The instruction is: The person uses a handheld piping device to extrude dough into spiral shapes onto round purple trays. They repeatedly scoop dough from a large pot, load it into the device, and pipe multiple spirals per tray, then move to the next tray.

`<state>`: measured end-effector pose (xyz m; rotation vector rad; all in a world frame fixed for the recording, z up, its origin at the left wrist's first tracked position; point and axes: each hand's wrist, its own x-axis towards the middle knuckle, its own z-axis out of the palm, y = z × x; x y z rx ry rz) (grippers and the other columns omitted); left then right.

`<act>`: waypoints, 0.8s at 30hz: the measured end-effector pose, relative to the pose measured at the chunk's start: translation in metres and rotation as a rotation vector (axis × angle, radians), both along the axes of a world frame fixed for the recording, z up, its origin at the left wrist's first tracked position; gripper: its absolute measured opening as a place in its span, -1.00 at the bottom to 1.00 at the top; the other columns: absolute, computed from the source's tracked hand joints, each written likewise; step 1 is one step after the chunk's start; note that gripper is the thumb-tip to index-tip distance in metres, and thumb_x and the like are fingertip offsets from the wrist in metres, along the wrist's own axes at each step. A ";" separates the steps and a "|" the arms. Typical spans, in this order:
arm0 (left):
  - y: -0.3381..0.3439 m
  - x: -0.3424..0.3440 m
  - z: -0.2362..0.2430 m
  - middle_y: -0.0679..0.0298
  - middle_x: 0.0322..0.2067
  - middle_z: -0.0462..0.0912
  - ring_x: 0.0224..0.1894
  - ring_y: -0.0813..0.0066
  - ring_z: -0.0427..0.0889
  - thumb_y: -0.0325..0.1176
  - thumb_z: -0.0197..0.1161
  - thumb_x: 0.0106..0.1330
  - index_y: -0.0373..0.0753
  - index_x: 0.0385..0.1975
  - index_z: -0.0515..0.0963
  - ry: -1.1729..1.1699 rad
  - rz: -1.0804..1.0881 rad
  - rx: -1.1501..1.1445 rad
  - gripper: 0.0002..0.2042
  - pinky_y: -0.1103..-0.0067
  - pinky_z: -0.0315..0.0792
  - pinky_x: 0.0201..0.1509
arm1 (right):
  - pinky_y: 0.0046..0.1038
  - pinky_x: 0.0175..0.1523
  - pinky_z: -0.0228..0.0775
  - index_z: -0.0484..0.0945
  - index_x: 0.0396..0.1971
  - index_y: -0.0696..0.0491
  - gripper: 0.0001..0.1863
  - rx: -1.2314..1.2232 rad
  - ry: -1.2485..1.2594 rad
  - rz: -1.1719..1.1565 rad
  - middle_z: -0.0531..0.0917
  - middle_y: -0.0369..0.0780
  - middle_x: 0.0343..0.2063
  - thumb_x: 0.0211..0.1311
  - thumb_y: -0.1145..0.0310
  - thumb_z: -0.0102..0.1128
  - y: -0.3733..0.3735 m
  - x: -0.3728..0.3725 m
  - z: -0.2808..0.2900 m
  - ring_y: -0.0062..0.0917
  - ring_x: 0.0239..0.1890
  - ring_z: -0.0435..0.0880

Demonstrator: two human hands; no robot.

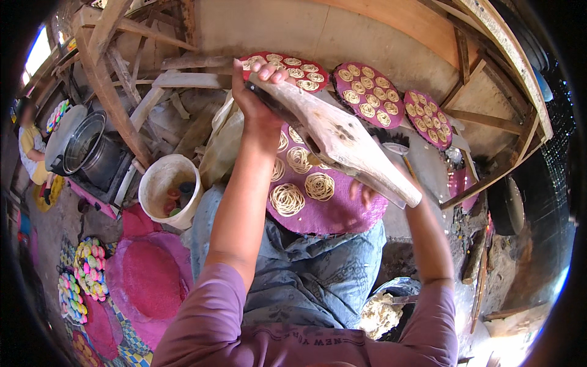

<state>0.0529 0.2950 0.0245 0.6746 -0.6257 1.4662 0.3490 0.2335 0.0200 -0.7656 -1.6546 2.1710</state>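
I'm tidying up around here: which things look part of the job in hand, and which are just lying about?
Apparently in use:
wooden tool, in the left hand
purple mat
coiled strands on the mat

Apparently lying about:
colourful bundles
loose wooden sticks
white bucket, perhaps

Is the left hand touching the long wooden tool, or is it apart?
Touching: the head view shows the left hand curled around the upper end of the long wooden tool.
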 end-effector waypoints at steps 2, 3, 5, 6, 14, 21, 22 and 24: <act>-0.015 0.008 0.010 0.40 -0.55 0.52 -0.26 0.43 0.53 0.18 -0.03 0.35 -0.09 -0.49 0.46 0.078 0.115 -0.069 -0.56 0.44 0.37 -0.12 | -0.48 -0.45 0.52 0.35 0.15 0.15 -0.25 -0.027 -0.154 -0.089 0.65 -0.01 -0.34 0.40 -0.26 -0.36 -0.022 0.021 0.029 -0.44 -0.47 0.68; -0.022 0.015 0.010 0.35 -0.54 0.50 -0.30 0.34 0.51 0.26 -0.07 0.31 -0.12 -0.49 0.44 0.097 0.120 -0.229 -0.48 0.38 0.37 -0.05 | -0.50 -0.47 0.50 0.36 0.12 0.14 -0.23 0.024 -0.207 -0.079 0.65 -0.05 -0.37 0.39 -0.29 -0.39 -0.034 0.025 0.035 -0.48 -0.51 0.66; -0.035 0.032 -0.002 0.27 -0.53 0.45 -0.33 0.22 0.48 0.34 -0.11 0.29 -0.18 -0.48 0.40 0.128 0.118 -0.344 -0.40 0.24 0.34 0.12 | -0.56 -0.53 0.42 0.45 -0.03 0.11 -0.22 0.052 -0.372 -0.072 0.63 -0.17 -0.49 0.36 -0.34 -0.44 -0.057 0.030 0.041 -0.60 -0.59 0.57; -0.040 0.038 -0.012 0.28 -0.55 0.40 -0.37 0.25 0.46 0.33 -0.19 0.31 -0.19 -0.43 0.38 0.087 0.036 -0.395 -0.40 0.25 0.35 0.03 | -0.55 -0.53 0.40 0.50 -0.14 0.11 -0.20 0.043 -0.485 -0.092 0.59 -0.19 -0.57 0.34 -0.36 -0.44 -0.066 0.030 0.042 -0.59 -0.62 0.55; -0.041 0.047 -0.060 0.33 -0.59 0.32 -0.47 0.37 0.36 0.26 -0.34 0.34 -0.14 -0.47 0.30 0.006 -0.046 -0.519 -0.45 0.38 0.30 -0.17 | -0.52 -0.57 0.33 0.53 -0.24 0.18 -0.16 0.306 -0.737 -0.192 0.50 -0.22 -0.68 0.36 -0.35 -0.46 -0.093 0.011 0.042 -0.60 -0.69 0.47; -0.060 0.062 -0.040 0.37 -0.59 0.34 -0.50 0.41 0.36 0.16 -0.30 0.35 -0.11 -0.48 0.29 -0.036 -0.048 -0.575 -0.54 0.38 0.31 -0.19 | -0.50 -0.61 0.28 0.54 -0.42 0.17 -0.16 0.224 -0.887 -0.294 0.44 -0.29 -0.76 0.32 -0.40 -0.38 -0.110 0.012 0.072 -0.63 -0.74 0.43; -0.058 0.064 -0.035 0.34 -0.59 0.33 -0.51 0.36 0.36 0.21 -0.32 0.35 -0.13 -0.47 0.28 -0.066 -0.088 -0.614 -0.50 0.34 0.31 -0.18 | -0.50 -0.61 0.27 0.54 -0.45 0.16 -0.16 0.260 -0.953 -0.361 0.43 -0.29 -0.77 0.32 -0.39 -0.38 -0.109 0.011 0.073 -0.62 -0.75 0.43; -0.053 0.060 -0.026 0.34 -0.62 0.32 -0.53 0.38 0.35 0.19 -0.35 0.37 -0.12 -0.49 0.28 -0.036 -0.043 -0.571 -0.51 0.35 0.32 -0.26 | -0.51 -0.62 0.26 0.53 -0.52 0.17 -0.16 0.297 -0.860 -0.337 0.42 -0.29 -0.79 0.33 -0.39 -0.38 -0.106 0.009 0.071 -0.62 -0.75 0.42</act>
